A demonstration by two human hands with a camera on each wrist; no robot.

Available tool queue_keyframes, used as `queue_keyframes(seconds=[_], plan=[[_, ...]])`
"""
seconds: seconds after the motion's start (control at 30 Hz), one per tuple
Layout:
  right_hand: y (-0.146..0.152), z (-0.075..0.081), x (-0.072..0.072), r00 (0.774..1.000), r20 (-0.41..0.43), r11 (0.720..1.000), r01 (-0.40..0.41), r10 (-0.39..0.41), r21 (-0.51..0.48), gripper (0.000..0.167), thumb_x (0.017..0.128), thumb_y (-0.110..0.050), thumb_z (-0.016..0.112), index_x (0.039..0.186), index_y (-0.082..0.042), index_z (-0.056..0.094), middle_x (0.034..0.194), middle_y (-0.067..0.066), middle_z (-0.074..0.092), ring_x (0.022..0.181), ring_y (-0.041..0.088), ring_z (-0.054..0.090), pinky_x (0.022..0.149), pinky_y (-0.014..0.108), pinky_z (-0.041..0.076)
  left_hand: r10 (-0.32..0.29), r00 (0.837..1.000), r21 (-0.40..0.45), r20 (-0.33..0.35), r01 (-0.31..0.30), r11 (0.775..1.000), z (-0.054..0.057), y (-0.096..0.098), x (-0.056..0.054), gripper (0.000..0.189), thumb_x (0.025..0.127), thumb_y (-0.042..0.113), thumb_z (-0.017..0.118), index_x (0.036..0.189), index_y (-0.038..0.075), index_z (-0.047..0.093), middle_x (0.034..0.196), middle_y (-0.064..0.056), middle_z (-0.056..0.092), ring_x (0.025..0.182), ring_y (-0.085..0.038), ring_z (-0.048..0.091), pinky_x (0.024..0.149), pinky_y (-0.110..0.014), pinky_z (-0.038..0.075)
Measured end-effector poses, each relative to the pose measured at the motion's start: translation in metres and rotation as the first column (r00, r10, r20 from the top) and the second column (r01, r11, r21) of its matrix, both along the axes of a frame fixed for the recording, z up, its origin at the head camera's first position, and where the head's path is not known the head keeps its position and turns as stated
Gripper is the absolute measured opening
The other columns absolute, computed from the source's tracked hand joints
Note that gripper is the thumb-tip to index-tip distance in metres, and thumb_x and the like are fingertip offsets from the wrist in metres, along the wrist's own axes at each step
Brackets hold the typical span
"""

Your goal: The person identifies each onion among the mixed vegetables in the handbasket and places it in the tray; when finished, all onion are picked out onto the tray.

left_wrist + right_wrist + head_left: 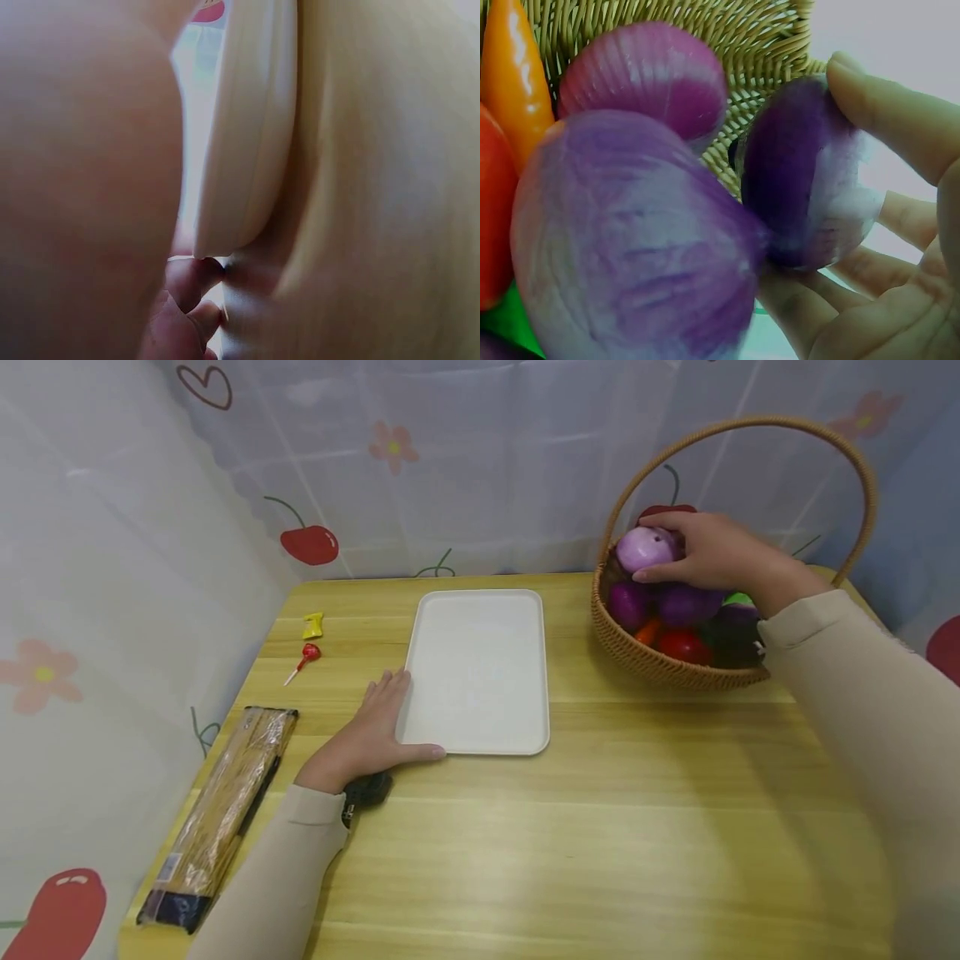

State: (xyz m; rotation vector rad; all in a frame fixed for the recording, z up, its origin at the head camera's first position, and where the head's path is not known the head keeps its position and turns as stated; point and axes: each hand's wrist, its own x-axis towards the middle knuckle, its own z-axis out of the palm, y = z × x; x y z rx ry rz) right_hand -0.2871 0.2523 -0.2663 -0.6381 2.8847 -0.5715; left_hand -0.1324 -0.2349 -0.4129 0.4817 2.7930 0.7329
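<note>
At the back right, my right hand (712, 553) grips a round purple-and-white vegetable (643, 550) just over a wicker basket (641, 662). In the right wrist view the thumb and fingers curl round this vegetable (802, 176), which is dark purple on one side and pale on the other. Close beside it lie a purple cabbage (637, 240) and a red onion (649, 79). My left hand (366, 735) rests at the near left corner of a white tray (476, 672), fingers stretched along its left side and thumb along the near edge.
The basket's tall arched handle (780, 422) rises above the right hand. Also in the basket are a red vegetable (684, 646) and an orange pepper (514, 82). On the table's left lie a yellow-wrapped candy (312, 626), a red lollipop (309, 653) and a pack of wooden skewers (225, 810).
</note>
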Motion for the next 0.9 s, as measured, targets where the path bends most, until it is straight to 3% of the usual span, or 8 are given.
queue_keyframes(seconds=[0.23,0.57,0.67,0.77,0.9], plan=[[0.002,0.009,0.017,0.996,0.084,0.992,0.015,-0.005,-0.126,0.091,0.093,-0.05,0.081,0.165,-0.016,0.039,0.147,0.029,0.052,0.13,0.046,0.053,0.104,0.066,0.042,0.004,1.0,-0.014,0.01,-0.004,1.0,0.002,0.0,0.001,0.142,0.075,0.082,0.076,0.169,0.005,0.003,0.175,-0.013,0.004,0.159,-0.03,-0.006,0.126,-0.047,-0.002],[-0.025,0.028,0.054,0.993,0.014,0.987,-0.113,0.115,-0.111,0.077,0.091,-0.046,0.084,0.158,-0.025,0.053,0.133,0.015,0.063,0.116,0.036,0.063,0.099,0.056,0.05,0.0,1.0,-0.009,0.012,0.0,1.0,0.005,-0.003,0.002,0.141,0.075,0.08,0.078,0.169,0.005,0.004,0.175,-0.013,0.004,0.159,-0.031,-0.005,0.126,-0.049,-0.001],[-0.04,0.032,0.064,0.98,-0.008,0.972,-0.197,0.198,-0.132,0.074,0.09,-0.04,0.086,0.155,-0.022,0.056,0.134,0.011,0.063,0.113,0.03,0.064,0.096,0.048,0.052,0.001,1.0,-0.013,0.012,-0.001,1.0,0.004,-0.003,0.001,0.142,0.074,0.081,0.077,0.169,0.005,0.004,0.175,-0.013,0.005,0.159,-0.031,-0.005,0.126,-0.049,-0.001],[-0.054,0.031,0.07,0.953,-0.048,0.94,-0.302,0.299,-0.155,0.07,0.089,-0.035,0.089,0.151,-0.021,0.06,0.13,0.005,0.064,0.106,0.02,0.062,0.09,0.038,0.052,-0.001,1.0,-0.014,0.011,0.001,1.0,0.003,-0.002,0.001,0.142,0.074,0.082,0.077,0.169,0.005,0.004,0.175,-0.013,0.005,0.159,-0.031,-0.006,0.126,-0.049,-0.002],[-0.074,0.025,0.075,0.921,-0.054,0.902,-0.389,0.386,-0.185,0.069,0.086,-0.036,0.091,0.147,-0.019,0.063,0.124,0.0,0.067,0.099,0.017,0.06,0.087,0.04,0.052,-0.006,1.0,-0.015,0.007,0.006,1.0,0.002,-0.001,-0.002,0.142,0.074,0.083,0.076,0.169,0.005,0.004,0.175,-0.012,0.005,0.159,-0.031,-0.006,0.126,-0.048,-0.003]])
